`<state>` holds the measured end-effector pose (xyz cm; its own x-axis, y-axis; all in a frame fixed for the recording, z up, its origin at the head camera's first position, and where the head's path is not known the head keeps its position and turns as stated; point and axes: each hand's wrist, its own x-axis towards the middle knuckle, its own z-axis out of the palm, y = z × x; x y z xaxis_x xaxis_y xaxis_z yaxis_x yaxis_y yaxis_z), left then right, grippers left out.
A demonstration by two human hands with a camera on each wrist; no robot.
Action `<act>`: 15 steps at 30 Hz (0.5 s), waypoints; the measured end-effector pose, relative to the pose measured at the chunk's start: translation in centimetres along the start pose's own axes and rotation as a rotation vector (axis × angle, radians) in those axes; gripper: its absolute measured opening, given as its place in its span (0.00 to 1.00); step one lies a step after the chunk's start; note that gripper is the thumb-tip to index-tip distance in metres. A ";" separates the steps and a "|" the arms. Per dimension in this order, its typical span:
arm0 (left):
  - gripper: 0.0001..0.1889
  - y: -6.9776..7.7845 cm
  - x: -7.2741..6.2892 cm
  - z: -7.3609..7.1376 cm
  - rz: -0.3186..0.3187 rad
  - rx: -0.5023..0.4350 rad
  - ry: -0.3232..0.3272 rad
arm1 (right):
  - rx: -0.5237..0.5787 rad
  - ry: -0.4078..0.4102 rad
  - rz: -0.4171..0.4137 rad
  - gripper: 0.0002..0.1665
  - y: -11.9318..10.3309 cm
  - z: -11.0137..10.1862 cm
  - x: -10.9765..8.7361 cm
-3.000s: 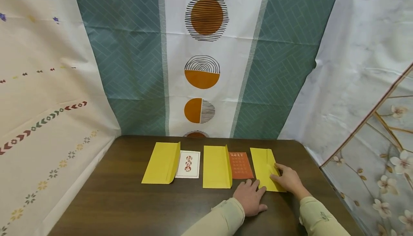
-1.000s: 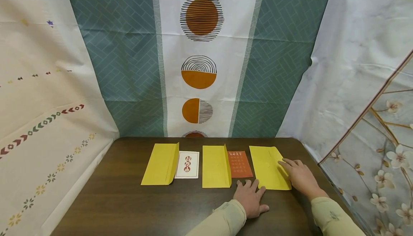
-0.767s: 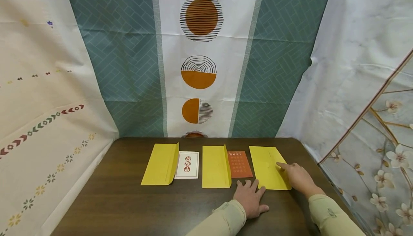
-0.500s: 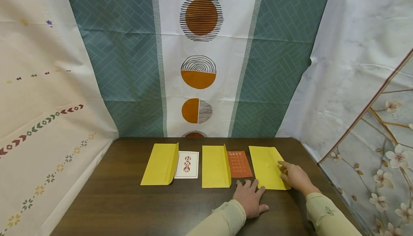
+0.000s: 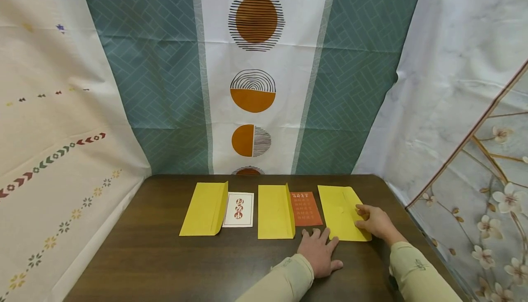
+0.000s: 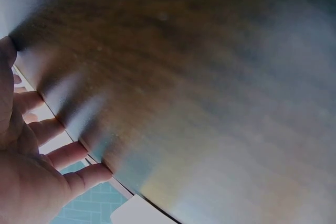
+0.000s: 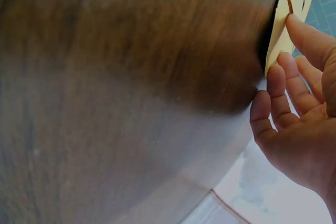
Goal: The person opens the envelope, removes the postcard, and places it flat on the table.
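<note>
A yellow envelope (image 5: 339, 208) lies at the right of the row, its flap spread toward the right. My right hand (image 5: 377, 223) pinches that flap at its right edge, thumb on the paper and fingers by the border in the right wrist view. Flat on the table with spread fingers, my left hand (image 5: 318, 252) has its fingertips by the envelope's near left corner. Left of it, a red card (image 5: 307, 210) with printed characters sticks out from under the middle yellow envelope (image 5: 273, 212).
A third yellow envelope (image 5: 202, 210) lies farther left, with a white card (image 5: 247, 211) with red print beside it. All rest on a dark wooden table (image 5: 173, 265). A patterned cloth (image 5: 165, 86) hangs behind the table's far edge.
The right envelope's flap has been drawn out to the right since three seconds ago. My right hand shifted right, then pointed an index finger, and now pinches the flap. My left hand stays put.
</note>
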<state>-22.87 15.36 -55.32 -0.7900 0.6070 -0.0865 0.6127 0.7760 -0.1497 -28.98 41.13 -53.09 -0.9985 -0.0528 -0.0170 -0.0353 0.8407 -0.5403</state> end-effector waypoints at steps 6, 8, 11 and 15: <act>0.37 0.0 0.4 0.5 -0.005 0.019 0.009 | 0.032 -0.005 -0.021 0.37 0.4 -0.1 -0.2; 0.37 0.1 0.6 0.6 -0.005 0.023 0.011 | 0.045 -0.005 -0.028 0.37 0.4 -0.1 -0.2; 0.36 0.1 0.6 0.6 -0.007 0.021 0.016 | 0.071 -0.013 -0.026 0.35 0.4 -0.1 -0.3; 0.36 0.1 0.6 0.6 -0.006 0.019 0.020 | 0.122 -0.038 -0.001 0.34 0.2 -0.2 -0.3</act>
<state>-23.28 15.71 -56.01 -0.7927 0.6060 -0.0655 0.6074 0.7762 -0.1692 -28.66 41.39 -53.03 -0.9960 -0.0761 -0.0470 -0.0286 0.7692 -0.6383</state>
